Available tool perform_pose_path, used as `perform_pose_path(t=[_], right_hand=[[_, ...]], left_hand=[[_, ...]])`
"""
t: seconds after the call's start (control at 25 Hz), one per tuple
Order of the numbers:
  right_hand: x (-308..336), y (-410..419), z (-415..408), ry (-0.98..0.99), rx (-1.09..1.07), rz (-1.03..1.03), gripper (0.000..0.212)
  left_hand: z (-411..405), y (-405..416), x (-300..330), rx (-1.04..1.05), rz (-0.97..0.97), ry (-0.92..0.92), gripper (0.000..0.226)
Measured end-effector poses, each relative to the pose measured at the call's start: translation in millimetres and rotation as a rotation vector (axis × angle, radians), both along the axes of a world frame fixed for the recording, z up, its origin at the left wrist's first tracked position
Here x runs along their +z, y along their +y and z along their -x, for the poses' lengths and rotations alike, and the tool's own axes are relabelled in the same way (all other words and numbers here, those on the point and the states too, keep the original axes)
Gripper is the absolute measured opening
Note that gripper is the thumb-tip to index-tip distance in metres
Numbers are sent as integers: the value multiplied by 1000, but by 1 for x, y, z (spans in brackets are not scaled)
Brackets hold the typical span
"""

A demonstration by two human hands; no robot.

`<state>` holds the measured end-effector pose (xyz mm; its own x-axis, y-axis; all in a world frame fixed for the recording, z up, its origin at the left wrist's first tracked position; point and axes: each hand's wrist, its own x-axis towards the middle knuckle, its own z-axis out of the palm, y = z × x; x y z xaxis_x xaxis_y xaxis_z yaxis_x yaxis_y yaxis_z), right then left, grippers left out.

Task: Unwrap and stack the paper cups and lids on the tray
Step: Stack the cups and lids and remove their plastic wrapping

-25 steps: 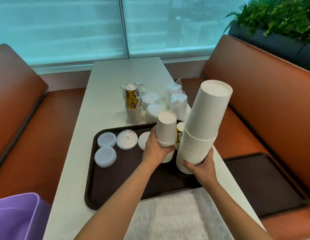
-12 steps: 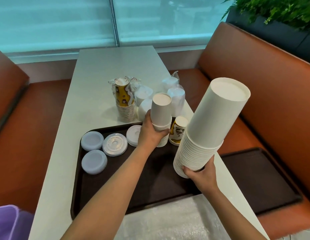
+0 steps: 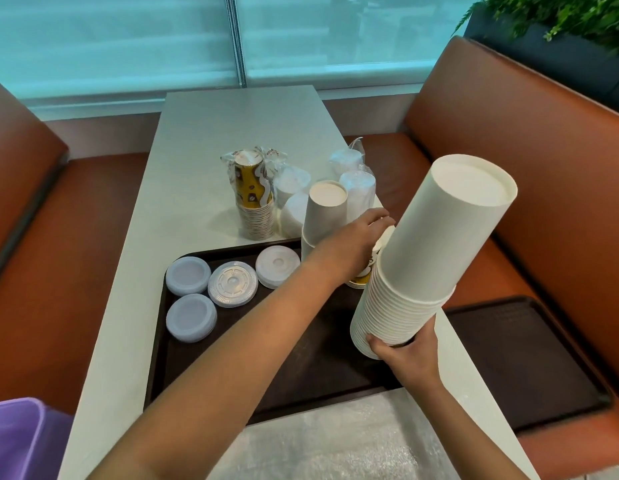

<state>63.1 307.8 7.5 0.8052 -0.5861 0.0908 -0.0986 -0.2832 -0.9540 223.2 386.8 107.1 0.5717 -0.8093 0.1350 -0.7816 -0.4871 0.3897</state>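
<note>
- Gripped at its lower rims by the right hand (image 3: 410,355): a tall stack of white cups (image 3: 436,251), upside down, tilted, held above the tray (image 3: 301,368).
- Left hand (image 3: 356,244): laid on a yellow printed cup (image 3: 361,277) on the tray; whether it is clasped cannot be told.
- Short white cup stack (image 3: 323,216): standing at the tray's far edge.
- Four lid piles (image 3: 232,284): set on the tray's far left.
- Wrapped cups (image 3: 254,195) and wrapped lids (image 3: 356,188): placed on the table (image 3: 197,133) beyond.
</note>
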Motion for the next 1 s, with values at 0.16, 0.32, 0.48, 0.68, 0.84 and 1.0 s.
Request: perform_pose_path(t=[0.16, 0.32, 0.48, 0.68, 0.84, 1.0], right_hand=[[-1, -1, 11, 2, 15, -10, 105], [-1, -3, 20, 17, 37, -18, 108], [3, -4, 26, 27, 52, -27, 104], [7, -2, 29, 35, 79, -38, 103], [9, -2, 22, 41, 101, -29, 106], [8, -9, -1, 49, 111, -5, 115]], left_hand=[[-10, -27, -12, -13, -374, -148, 50], [-4, -31, -18, 8, -450, -205, 42], [9, -24, -16, -14, -486, -84, 46], [42, 6, -12, 40, -494, 28, 54], [61, 51, -25, 161, -371, 12, 59], [75, 82, -33, 286, -215, 73, 68]])
